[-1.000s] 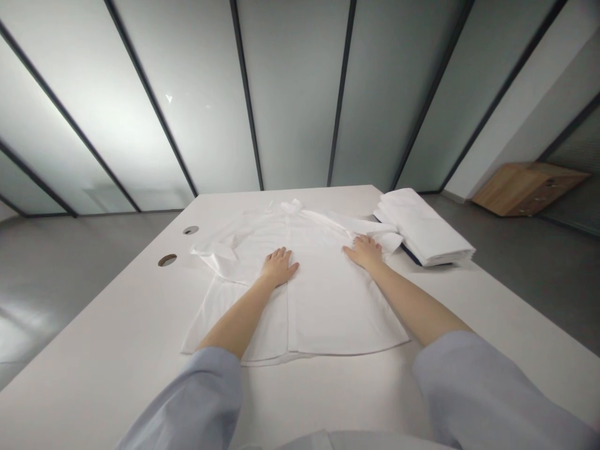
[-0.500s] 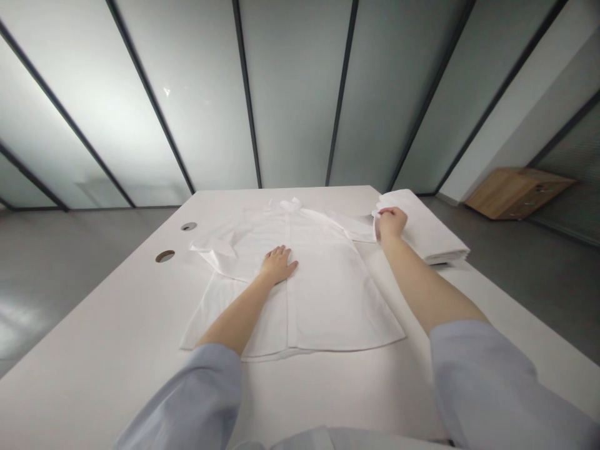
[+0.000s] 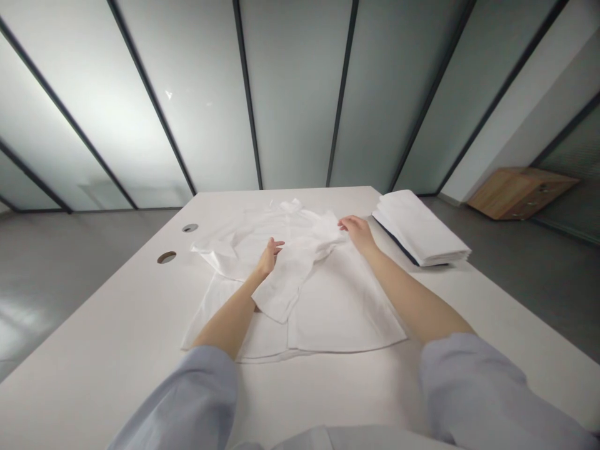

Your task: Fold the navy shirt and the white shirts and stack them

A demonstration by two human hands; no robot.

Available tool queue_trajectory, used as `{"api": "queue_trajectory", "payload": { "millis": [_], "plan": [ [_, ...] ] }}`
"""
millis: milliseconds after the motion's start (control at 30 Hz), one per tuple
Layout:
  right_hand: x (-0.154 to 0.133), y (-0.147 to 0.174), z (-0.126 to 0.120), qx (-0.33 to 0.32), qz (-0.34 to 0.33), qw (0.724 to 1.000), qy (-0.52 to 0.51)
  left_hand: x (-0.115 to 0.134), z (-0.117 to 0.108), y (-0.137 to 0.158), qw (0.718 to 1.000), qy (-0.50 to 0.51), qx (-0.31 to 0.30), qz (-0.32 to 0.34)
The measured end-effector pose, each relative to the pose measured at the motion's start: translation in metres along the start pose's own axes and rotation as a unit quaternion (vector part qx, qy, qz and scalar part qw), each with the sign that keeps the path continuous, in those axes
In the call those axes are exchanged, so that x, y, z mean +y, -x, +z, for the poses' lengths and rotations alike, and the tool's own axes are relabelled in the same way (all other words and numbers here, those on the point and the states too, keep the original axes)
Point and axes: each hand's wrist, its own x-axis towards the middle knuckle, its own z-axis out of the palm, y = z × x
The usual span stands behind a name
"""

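Note:
A white shirt [image 3: 342, 306] lies flat on the white table, collar [image 3: 290, 205] at the far end and hem towards me. Its right-hand sleeve [image 3: 290, 275] is folded inward over the front, with the cuff end pointing down and left. My left hand [image 3: 268, 257] is over the middle of the shirt, beside the folded sleeve, thumb and fingers apart; part of the sleeve covers my wrist. At the shirt's right shoulder fold, my right hand [image 3: 359, 232] has its fingers loosely stretched to the left, fingertips beside the cloth. The other sleeve [image 3: 215, 247] is spread out on the left.
A stack of folded white cloth [image 3: 422, 228] with a dark layer beneath sits at the table's right edge. Two round holes [image 3: 166, 257] are in the table [image 3: 117, 337] on the left. Frosted glass panels [image 3: 295, 94] stand behind. A wooden cabinet [image 3: 520, 192] is at the far right.
The right-hand sleeve has been brought leftward across the shirt front. My right hand moved left from beside the stack to the shoulder. My left hand lifted from lying flat and turned on its side.

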Motion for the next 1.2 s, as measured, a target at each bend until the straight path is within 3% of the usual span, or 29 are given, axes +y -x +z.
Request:
{"api": "queue_trajectory", "payload": {
  "millis": [100,200,267,400,567,667,867,967,1100,1200],
  "plan": [
    [0.040,0.014,-0.009,0.054,0.031,0.990,0.124,0.000,0.004,0.000,0.999,-0.046,-0.002,0.008],
    [0.064,0.024,-0.012,0.053,0.067,0.977,0.193,0.000,0.007,0.001,0.996,-0.087,-0.013,0.024],
    [0.072,0.026,-0.012,0.038,0.070,0.974,0.214,-0.001,0.006,0.001,0.998,-0.050,-0.010,0.045],
    [0.075,0.025,-0.008,-0.012,0.043,0.963,0.267,-0.006,-0.009,-0.004,0.991,0.116,0.021,0.061],
    [0.074,0.026,-0.006,-0.011,0.035,0.936,0.350,-0.012,-0.024,-0.009,0.978,0.199,0.045,0.042],
    [0.070,0.021,-0.002,-0.016,0.034,0.911,0.411,-0.012,-0.024,-0.007,0.968,0.244,0.030,0.043],
    [0.054,-0.008,0.004,-0.120,0.016,0.855,0.504,-0.011,-0.026,0.004,0.938,0.344,-0.022,-0.034],
    [0.053,-0.019,-0.002,-0.140,0.012,0.835,0.531,-0.011,-0.031,0.008,0.933,0.357,-0.025,-0.032],
    [0.065,-0.025,-0.015,-0.086,0.048,0.845,0.526,-0.008,-0.032,0.007,0.954,0.299,-0.016,0.009],
    [0.074,-0.028,-0.020,-0.085,0.094,0.868,0.480,-0.001,-0.029,0.009,0.966,0.243,-0.084,0.005]
  ]
}}
